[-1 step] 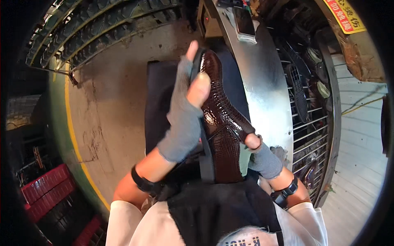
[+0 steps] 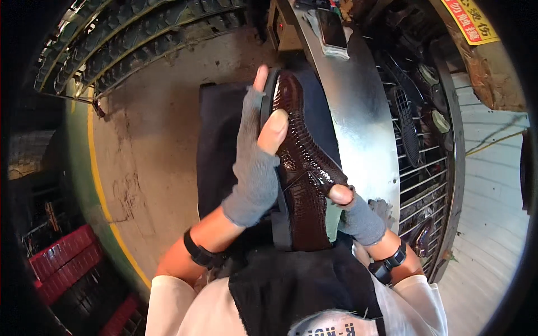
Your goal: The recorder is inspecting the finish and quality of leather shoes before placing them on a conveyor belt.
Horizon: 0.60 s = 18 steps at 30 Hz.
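Between my gloved hands I see a glossy dark-brown, scale-embossed shoe (image 2: 302,168), left hand (image 2: 259,162) and right hand (image 2: 353,215) both gripping it.

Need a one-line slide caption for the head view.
Both gloved hands, left hand and right hand, hold a glossy brown shoe over a dark apron.

Dark apron (image 2: 224,140) over the lap, glossy brown shoe (image 2: 302,168) atop.

A glossy brown shoe (image 2: 302,168) is gripped by both gloved hands — left hand (image 2: 259,162) along its sole edge, right hand (image 2: 354,215) at its opening.
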Tool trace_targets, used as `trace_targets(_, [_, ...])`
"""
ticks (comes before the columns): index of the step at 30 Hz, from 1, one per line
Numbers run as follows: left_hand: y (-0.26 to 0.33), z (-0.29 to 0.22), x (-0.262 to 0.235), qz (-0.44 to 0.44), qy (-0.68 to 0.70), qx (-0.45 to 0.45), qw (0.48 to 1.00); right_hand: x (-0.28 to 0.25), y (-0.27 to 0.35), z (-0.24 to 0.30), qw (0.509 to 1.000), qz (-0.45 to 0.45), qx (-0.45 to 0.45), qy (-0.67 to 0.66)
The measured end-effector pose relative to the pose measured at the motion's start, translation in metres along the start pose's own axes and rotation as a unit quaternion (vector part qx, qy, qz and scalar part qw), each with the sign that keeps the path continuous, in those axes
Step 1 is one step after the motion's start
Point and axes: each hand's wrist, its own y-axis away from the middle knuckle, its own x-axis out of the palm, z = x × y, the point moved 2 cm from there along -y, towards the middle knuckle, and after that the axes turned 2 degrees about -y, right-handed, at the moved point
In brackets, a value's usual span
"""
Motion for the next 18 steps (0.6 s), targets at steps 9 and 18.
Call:
trace_targets(9, [-0.054,0.012,-0.038,0.058,-0.24,0.094,0.964,-0.006,-0.068,0.02,0.991,-0.028,-0.066,-0.111])
trace_targets(18, [0.019,0.101,-0.083,0.025,0.066,-0.276,0.959,-0.023,-0.131,-0.003,0.988,-0.068,-0.126,-0.062])
